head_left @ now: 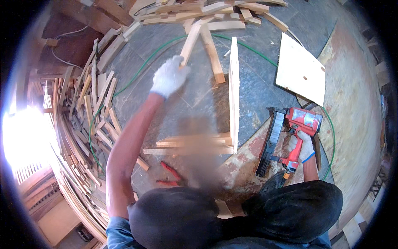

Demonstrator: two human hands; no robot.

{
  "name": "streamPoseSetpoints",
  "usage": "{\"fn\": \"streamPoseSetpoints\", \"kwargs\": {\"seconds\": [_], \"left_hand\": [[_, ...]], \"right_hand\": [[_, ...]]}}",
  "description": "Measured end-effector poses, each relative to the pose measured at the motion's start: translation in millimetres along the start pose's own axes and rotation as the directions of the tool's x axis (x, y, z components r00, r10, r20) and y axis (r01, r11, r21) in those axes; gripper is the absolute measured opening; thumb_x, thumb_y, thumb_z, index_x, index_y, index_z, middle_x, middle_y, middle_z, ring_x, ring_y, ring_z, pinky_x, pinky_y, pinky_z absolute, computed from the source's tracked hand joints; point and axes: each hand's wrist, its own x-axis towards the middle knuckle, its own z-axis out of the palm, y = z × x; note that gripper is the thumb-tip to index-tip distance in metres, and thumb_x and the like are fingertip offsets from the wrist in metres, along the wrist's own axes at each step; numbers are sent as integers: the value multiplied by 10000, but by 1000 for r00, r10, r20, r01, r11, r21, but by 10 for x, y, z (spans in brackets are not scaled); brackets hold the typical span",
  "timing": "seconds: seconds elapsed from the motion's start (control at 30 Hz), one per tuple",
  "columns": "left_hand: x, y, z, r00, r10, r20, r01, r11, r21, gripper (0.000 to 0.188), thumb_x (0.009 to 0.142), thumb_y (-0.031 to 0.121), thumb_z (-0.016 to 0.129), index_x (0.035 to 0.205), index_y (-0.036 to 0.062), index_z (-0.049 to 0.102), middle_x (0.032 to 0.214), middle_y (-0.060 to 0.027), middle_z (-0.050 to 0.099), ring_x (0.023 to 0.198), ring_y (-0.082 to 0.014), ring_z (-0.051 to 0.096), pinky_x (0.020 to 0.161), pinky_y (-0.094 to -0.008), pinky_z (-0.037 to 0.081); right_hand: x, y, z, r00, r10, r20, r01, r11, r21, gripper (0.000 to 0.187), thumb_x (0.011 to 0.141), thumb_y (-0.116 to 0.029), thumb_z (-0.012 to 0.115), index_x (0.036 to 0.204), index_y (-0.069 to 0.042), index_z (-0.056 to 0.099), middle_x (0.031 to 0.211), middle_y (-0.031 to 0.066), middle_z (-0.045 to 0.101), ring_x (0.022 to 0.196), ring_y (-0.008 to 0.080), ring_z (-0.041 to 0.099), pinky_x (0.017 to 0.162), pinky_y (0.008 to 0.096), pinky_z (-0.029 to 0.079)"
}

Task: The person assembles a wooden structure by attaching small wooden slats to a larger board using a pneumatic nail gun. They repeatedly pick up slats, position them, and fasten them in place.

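My left hand (169, 78), in a white glove, reaches far out with its fingers closed around the near end of a wooden strip (191, 43). A second wooden strip (212, 56) lies close to its right. At the right, my gloved right hand (306, 147) grips the handle of a red nail gun (304, 119), whose long dark magazine points to the lower left. Between the hands, a pale board (234, 91) stands on edge. It meets several wooden slats (166, 151) at its near end, forming a corner. A brownish blur hides part of the slats.
Red-handled pliers (171, 172) lie on the floor near my knees. A pale square panel (301, 68) rests at the upper right. A green hose (145, 64) curves across the floor. Loose wood offcuts (110, 93) are piled at the left, with more strips (178, 16) at the far side.
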Motion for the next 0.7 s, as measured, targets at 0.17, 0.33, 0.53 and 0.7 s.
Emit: {"fn": "streamPoseSetpoints", "kwargs": {"seconds": [0.17,0.33,0.53,0.7], "left_hand": [[670,42,388,997,-4,-73,18,982,189,449,964,388,563,1288,81,620,1194,-206,691,1138,-391,667,962,-508,523],[848,157,1195,999,34,-29,-40,970,-239,464,930,412,588,1063,-10,727,1104,-271,713,1054,-444,674,901,-490,518],[951,394,1219,968,-90,233,207,810,-548,535,860,390,695,1158,-53,684,1119,-259,722,1047,-403,692,921,-460,525],[750,583,744,974,-110,198,198,837,-509,499,846,365,734,1101,-62,701,1024,-215,745,965,-335,712,863,-415,534]], "right_hand": [[-95,-30,62,997,-24,-77,24,1000,6,199,1028,-318,531,1018,-123,572,647,26,520,540,188,531,520,374,463],[24,15,-81,998,36,-58,-33,998,58,203,1017,-304,514,1014,-109,569,636,32,503,538,195,520,519,378,445],[6,0,-45,998,38,-50,-36,998,58,246,991,-338,521,962,-99,573,638,36,500,549,210,515,539,383,436],[2,24,-157,1000,14,11,-14,998,60,254,990,-342,532,1011,-93,578,648,46,508,559,230,524,558,391,449]]}}
